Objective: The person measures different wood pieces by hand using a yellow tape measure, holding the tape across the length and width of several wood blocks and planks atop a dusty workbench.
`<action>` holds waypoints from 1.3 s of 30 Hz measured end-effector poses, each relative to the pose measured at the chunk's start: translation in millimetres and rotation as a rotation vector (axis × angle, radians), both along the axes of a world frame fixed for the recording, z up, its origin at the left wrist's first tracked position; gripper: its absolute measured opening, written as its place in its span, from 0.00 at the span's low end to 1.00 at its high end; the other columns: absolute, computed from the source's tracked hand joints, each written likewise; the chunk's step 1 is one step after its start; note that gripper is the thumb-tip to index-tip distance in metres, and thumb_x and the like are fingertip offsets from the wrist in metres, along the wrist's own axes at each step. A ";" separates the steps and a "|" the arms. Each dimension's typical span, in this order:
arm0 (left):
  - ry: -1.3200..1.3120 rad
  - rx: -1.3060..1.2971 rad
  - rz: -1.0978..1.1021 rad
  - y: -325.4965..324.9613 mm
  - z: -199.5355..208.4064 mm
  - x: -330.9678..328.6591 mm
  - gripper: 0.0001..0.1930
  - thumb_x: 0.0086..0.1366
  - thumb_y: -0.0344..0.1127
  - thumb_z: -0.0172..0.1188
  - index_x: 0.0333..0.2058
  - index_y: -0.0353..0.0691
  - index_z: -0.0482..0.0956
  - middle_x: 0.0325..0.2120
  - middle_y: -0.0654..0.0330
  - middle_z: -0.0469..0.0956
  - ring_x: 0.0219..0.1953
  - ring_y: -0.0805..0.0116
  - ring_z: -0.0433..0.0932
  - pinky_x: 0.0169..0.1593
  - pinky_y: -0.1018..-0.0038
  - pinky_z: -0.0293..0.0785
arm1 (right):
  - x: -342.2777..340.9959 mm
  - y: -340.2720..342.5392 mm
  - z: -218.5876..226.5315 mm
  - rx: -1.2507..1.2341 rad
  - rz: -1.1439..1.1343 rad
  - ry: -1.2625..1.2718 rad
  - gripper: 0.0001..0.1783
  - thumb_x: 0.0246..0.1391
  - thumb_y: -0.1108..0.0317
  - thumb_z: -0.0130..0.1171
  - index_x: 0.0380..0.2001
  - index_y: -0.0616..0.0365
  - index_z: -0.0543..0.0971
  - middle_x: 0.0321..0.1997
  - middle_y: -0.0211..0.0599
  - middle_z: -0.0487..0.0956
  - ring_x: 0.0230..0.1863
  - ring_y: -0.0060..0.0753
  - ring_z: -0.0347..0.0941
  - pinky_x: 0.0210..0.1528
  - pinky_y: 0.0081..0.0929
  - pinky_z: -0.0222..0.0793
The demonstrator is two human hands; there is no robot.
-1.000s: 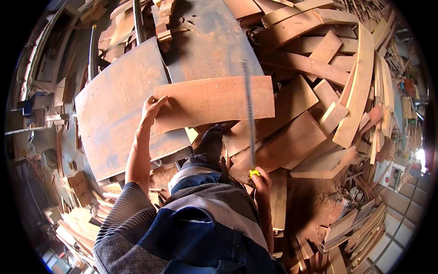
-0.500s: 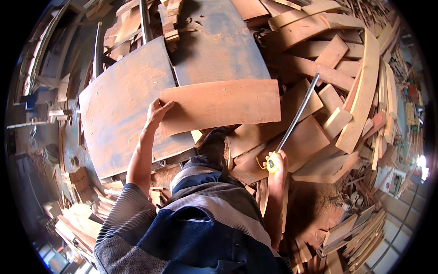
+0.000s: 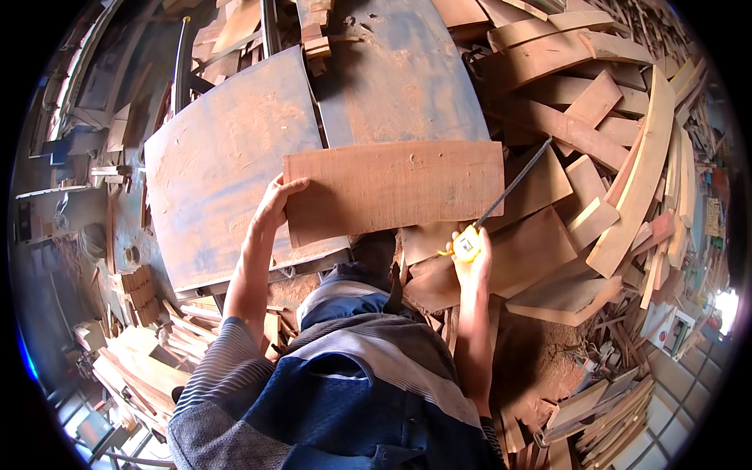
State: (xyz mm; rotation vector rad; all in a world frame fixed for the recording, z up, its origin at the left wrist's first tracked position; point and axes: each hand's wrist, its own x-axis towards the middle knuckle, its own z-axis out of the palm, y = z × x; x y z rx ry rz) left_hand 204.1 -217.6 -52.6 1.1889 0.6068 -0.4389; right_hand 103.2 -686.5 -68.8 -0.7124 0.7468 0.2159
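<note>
A reddish-brown wooden board [image 3: 395, 188] lies across the front of the flat machine table [image 3: 235, 149], its right end jutting past the table. My left hand [image 3: 276, 202] grips the board's left end, thumb on top and the other fingers partly hidden. In my right hand [image 3: 473, 258] is a yellow tape measure [image 3: 468, 244], held just below the board's lower right corner. Its metal blade [image 3: 517, 186] sticks out up and to the right, crossing beside the board's right end.
A second dusty table surface [image 3: 392, 78] extends away behind the board, with small wood blocks [image 3: 316, 39] on it. Heaped planks [image 3: 564, 117] fill the right side. More offcuts [image 3: 141, 376] lie at lower left, and stacked strips [image 3: 619, 415] at lower right.
My right hand has brought the tape measure up and closer to the board, and less blade is showing. The board has tilted slightly, with my left hand still at its left end.
</note>
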 end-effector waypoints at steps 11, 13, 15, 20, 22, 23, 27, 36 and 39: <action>-0.271 -0.037 0.070 -21.4 73.3 -63.4 0.43 0.47 0.41 0.83 0.59 0.34 0.72 0.51 0.55 0.80 0.52 0.63 0.80 0.55 0.64 0.78 | 40.8 25.9 25.6 0.049 -0.237 -0.018 0.20 0.65 0.44 0.58 0.42 0.51 0.79 0.39 0.38 0.81 0.42 0.45 0.79 0.41 0.48 0.75; -0.319 0.000 0.149 -20.9 89.9 -78.1 0.43 0.47 0.41 0.82 0.60 0.32 0.71 0.50 0.54 0.80 0.51 0.63 0.80 0.54 0.64 0.79 | 61.4 32.5 44.5 0.106 -0.174 -0.116 0.20 0.65 0.46 0.58 0.43 0.51 0.78 0.41 0.39 0.81 0.45 0.44 0.78 0.45 0.49 0.75; -0.364 0.093 0.183 -20.0 105.9 -86.0 0.35 0.47 0.35 0.79 0.54 0.30 0.77 0.45 0.55 0.82 0.48 0.64 0.81 0.53 0.65 0.79 | 85.1 44.8 69.8 0.050 -0.135 -0.172 0.20 0.64 0.47 0.60 0.47 0.51 0.77 0.45 0.39 0.81 0.46 0.43 0.79 0.42 0.49 0.76; -0.513 0.384 -0.037 -39.6 157.9 -98.4 0.24 0.48 0.20 0.77 0.45 0.33 0.82 0.41 0.59 0.85 0.45 0.69 0.82 0.52 0.69 0.80 | 85.2 37.3 68.0 -0.147 -0.101 -0.246 0.23 0.64 0.51 0.61 0.55 0.51 0.71 0.52 0.42 0.79 0.46 0.44 0.79 0.36 0.47 0.78; -0.776 0.285 0.045 -60.4 152.5 -114.0 0.22 0.51 0.26 0.79 0.45 0.36 0.83 0.45 0.58 0.83 0.52 0.61 0.82 0.58 0.63 0.79 | 58.6 22.5 61.7 -0.153 -0.084 -0.233 0.20 0.66 0.51 0.58 0.52 0.51 0.74 0.50 0.41 0.82 0.45 0.42 0.79 0.40 0.45 0.77; -0.852 0.437 -0.099 -60.5 152.0 -118.3 0.21 0.50 0.26 0.79 0.43 0.36 0.83 0.45 0.56 0.84 0.53 0.57 0.82 0.59 0.61 0.79 | 41.4 12.6 58.3 -0.158 -0.088 -0.225 0.18 0.67 0.51 0.56 0.50 0.52 0.75 0.49 0.40 0.83 0.45 0.40 0.79 0.41 0.44 0.77; -1.140 0.878 -0.506 -76.4 176.4 -132.7 0.11 0.52 0.33 0.76 0.27 0.42 0.80 0.40 0.63 0.87 0.52 0.58 0.85 0.56 0.56 0.81 | -33.4 -27.2 52.5 -0.171 -0.091 -0.099 0.19 0.68 0.49 0.54 0.49 0.51 0.77 0.47 0.37 0.84 0.44 0.36 0.80 0.40 0.43 0.77; -1.575 1.006 -0.943 -59.5 153.5 -138.8 0.06 0.52 0.35 0.67 0.30 0.47 0.82 0.46 0.68 0.87 0.60 0.57 0.80 0.62 0.54 0.75 | -140.1 -41.4 46.4 -0.191 -0.207 0.032 0.21 0.67 0.46 0.55 0.44 0.53 0.81 0.42 0.34 0.86 0.42 0.35 0.82 0.39 0.43 0.79; -1.555 1.000 -0.965 -48.8 149.3 -133.8 0.09 0.49 0.35 0.67 0.32 0.47 0.84 0.48 0.67 0.86 0.62 0.58 0.78 0.64 0.55 0.73 | -150.6 -26.7 50.2 -0.181 -0.225 0.022 0.21 0.67 0.48 0.55 0.44 0.54 0.81 0.43 0.36 0.85 0.42 0.35 0.81 0.39 0.43 0.78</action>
